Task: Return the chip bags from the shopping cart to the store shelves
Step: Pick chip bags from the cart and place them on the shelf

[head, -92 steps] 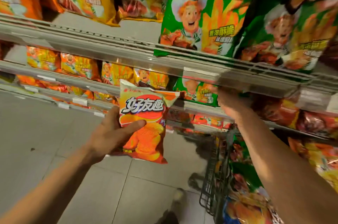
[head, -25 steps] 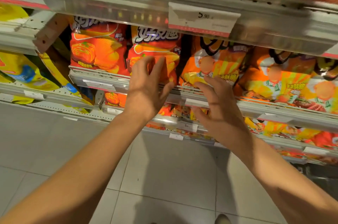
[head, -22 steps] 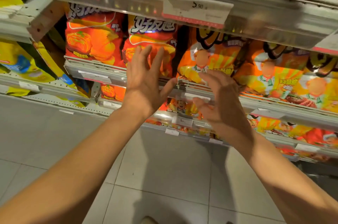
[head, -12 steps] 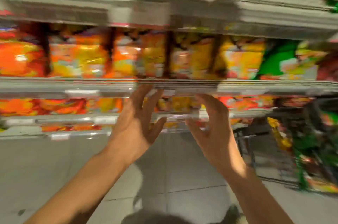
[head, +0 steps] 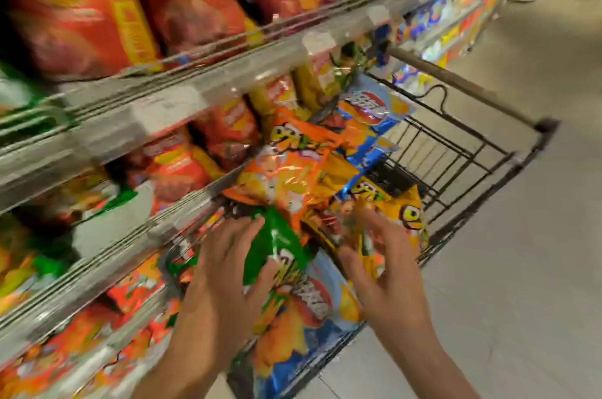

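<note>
Green chip bag (head: 277, 243) lying atop the heaped bags in the shopping cart (head: 462, 151), left hand (head: 224, 271) gripping it, right hand (head: 384, 271) spreading loose fingers over the yellow bag (head: 404, 213) beside it, store shelves (head: 169, 105) standing left of the cart.

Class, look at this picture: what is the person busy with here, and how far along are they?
A person is reaching into a shopping cart parked against shelves of chip bags. The left hand grips a green bag in the pile; the right hand rests with spread fingers on a yellow bag. Several bags remain in the cart, so the job is not finished.
</note>
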Motion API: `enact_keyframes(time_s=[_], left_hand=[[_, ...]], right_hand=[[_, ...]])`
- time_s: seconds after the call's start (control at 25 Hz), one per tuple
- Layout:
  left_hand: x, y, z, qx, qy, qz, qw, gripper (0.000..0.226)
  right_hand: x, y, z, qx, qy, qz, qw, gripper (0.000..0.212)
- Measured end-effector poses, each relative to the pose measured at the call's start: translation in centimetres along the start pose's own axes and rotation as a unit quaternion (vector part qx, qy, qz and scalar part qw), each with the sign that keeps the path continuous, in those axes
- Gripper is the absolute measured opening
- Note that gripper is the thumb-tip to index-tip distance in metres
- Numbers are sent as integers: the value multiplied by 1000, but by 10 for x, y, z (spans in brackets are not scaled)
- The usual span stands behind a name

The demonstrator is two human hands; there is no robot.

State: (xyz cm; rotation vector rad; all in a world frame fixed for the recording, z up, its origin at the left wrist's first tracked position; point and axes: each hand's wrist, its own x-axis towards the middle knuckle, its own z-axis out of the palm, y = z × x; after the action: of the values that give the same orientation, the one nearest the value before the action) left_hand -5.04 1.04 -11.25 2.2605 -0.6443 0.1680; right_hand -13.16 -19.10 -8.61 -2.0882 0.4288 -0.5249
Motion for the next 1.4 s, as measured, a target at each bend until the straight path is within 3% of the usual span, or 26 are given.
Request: enact_keyframes(time_s=[0.12, 0.28, 0.36, 0.44, 0.6, 0.68, 0.76, 0.84, 0.88, 0.92, 0.96, 1.04, 1.08, 1.16, 1.2, 1.28, 1.36, 1.4], left_hand=[[71, 9, 44, 61, -48, -15, 997, 64], [160, -4, 70, 97, -59, -116, 987, 80], [192, -11, 72, 116, -92, -173, 974, 92], [208, -15, 77, 95, -134, -238, 957, 93], [209, -15, 75, 53, -117, -253, 959, 55], [203, -7, 69, 44, -124, -259, 957, 57], [195, 3, 61, 24, -103, -271, 957, 57], [186, 17, 52, 22, -78, -252, 964, 42], [182, 28, 47, 23, -71, -246, 966, 43], [180, 40, 43, 19, -63, -243, 968, 49], [178, 52, 39, 19, -53, -245, 968, 53], [170, 77, 31, 20, -35, -251, 967, 56], [163, 93, 28, 20, -26, -255, 966, 60], [147, 119, 24, 25, -2, -246, 969, 66], [136, 132, 20, 20, 18, -239, 971, 66], [108, 156, 9, -9, 71, -240, 968, 63], [76, 180, -6, -32, 116, -248, 961, 62], [61, 194, -20, -35, 140, -256, 956, 63]], right_hand=[[37, 54, -39, 106, 32, 189, 976, 59], [40, 84, -50, 293, 58, 373, 878, 49], [42, 89, -40, 295, 20, 406, 865, 76], [50, 92, -24, 259, 8, 402, 878, 88], [70, 95, 5, 101, -19, 368, 924, 91], [72, 98, 16, 35, -8, 347, 937, 78], [64, 94, 28, 7, 29, 270, 962, 58], [51, 92, 37, 13, 39, 182, 982, 33], [48, 92, 38, 56, 62, 181, 980, 22], [48, 93, 35, 149, 100, 235, 955, 18], [57, 93, 27, 255, 146, 333, 896, 24], [86, 99, 13, 424, 196, 511, 722, 43], [100, 105, 6, 463, 192, 546, 671, 51], [112, 113, -4, 471, 156, 572, 653, 62], [109, 113, -13, 465, 117, 567, 670, 52], [108, 109, -30, 546, 18, 564, 619, 28], [108, 104, -44, 519, -45, 551, 652, 53], [100, 92, -58, 487, -71, 503, 710, 62]])
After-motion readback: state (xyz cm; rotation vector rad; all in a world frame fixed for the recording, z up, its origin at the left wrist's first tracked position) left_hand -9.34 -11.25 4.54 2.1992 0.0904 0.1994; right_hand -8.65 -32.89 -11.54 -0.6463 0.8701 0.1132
